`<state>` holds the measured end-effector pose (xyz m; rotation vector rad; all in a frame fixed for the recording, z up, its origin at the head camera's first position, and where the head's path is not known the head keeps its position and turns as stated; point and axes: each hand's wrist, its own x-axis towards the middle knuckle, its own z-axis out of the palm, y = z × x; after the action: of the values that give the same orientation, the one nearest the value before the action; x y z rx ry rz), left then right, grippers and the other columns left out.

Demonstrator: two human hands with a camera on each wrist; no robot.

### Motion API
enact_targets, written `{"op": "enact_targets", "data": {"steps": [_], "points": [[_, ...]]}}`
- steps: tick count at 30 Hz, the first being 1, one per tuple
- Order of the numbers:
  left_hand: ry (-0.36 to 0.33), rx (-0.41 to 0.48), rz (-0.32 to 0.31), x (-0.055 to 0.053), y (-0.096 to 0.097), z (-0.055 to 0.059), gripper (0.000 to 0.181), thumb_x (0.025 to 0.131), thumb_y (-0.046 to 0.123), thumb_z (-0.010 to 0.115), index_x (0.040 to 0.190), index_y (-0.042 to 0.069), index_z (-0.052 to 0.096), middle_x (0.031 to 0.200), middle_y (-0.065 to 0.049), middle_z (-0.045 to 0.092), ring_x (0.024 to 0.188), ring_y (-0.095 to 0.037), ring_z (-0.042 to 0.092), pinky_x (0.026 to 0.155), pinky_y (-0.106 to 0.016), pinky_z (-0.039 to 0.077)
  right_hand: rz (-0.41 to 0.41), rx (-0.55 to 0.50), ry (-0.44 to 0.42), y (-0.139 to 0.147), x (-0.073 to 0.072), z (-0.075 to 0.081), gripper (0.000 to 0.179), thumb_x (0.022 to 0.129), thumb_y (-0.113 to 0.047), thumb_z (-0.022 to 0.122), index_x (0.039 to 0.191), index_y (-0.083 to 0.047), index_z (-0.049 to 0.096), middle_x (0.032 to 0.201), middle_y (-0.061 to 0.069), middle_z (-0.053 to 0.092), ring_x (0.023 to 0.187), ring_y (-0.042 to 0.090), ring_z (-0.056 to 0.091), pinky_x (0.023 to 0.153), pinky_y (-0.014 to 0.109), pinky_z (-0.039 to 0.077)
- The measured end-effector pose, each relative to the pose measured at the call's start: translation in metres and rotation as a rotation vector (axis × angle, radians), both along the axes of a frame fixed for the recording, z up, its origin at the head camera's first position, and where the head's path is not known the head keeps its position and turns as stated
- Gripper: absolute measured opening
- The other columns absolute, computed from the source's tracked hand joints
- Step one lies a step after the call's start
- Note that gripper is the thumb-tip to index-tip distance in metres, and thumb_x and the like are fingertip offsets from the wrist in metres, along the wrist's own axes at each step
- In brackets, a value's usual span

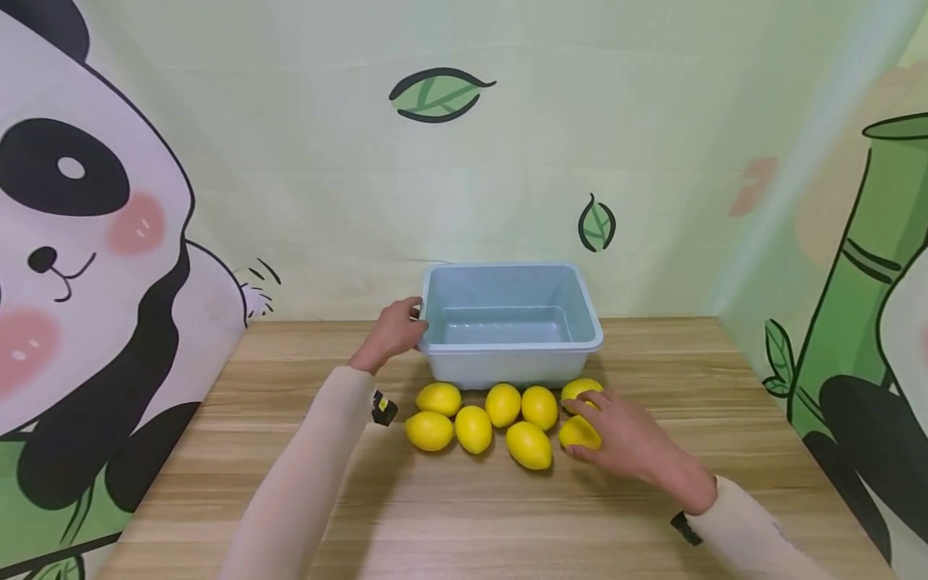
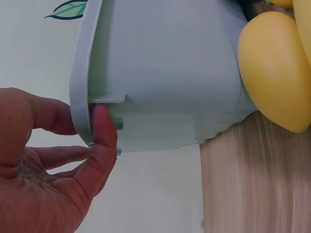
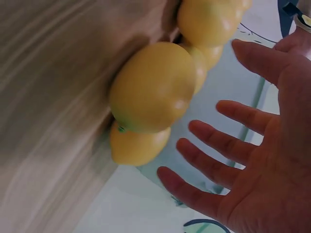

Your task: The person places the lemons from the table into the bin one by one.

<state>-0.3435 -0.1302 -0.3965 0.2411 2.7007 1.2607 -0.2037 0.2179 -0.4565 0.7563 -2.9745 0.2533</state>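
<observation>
A pale blue plastic basin [image 1: 507,362] stands at the back of the table with nothing inside it. My left hand [image 1: 395,329] grips its left rim; in the left wrist view the fingers [image 2: 103,141] curl round the rim's edge. Several yellow lemons [image 1: 474,428] lie in two loose rows along the basin's front. Over the two at the right end hovers my right hand [image 1: 623,435], fingers spread. In the right wrist view a lemon [image 3: 153,87] with a greenish tip lies before the outstretched fingers [image 3: 209,162], apart from them.
The wood-grain table [image 1: 464,524] runs back to a pale green wall cloth [image 1: 326,161] printed with leaves. A panda print [image 1: 72,242] covers the left side and bamboo [image 1: 834,298] the right. Each wrist wears a small black device [image 1: 383,408].
</observation>
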Motion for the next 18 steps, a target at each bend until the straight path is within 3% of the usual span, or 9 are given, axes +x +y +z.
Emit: {"op": "enact_targets", "data": {"steps": [8,18], "points": [[-0.032,0.008,0.017,-0.005,0.001,-0.002,0.059,0.094,0.011,0.049,0.150,0.001,0.036,0.134,-0.026,0.055,0.107,-0.035,0.063,0.077,-0.036,0.061,0.001,0.007,-0.061,0.000,0.000,-0.012,0.054,0.081,-0.034,0.078,0.130,-0.016,0.062,0.128,0.012,0.061,0.110,0.032,0.061,0.083,0.051,0.055],[-0.070,0.041,0.042,-0.010,0.001,-0.005,0.058,0.095,0.012,0.049,0.151,0.003,0.035,0.137,-0.024,0.053,0.115,-0.039,0.061,0.080,-0.037,0.061,-0.003,0.012,-0.122,0.000,-0.002,-0.023,0.062,0.080,-0.030,0.080,0.136,-0.012,0.058,0.136,0.016,0.054,0.121,0.036,0.054,0.096,0.056,0.049]]}}
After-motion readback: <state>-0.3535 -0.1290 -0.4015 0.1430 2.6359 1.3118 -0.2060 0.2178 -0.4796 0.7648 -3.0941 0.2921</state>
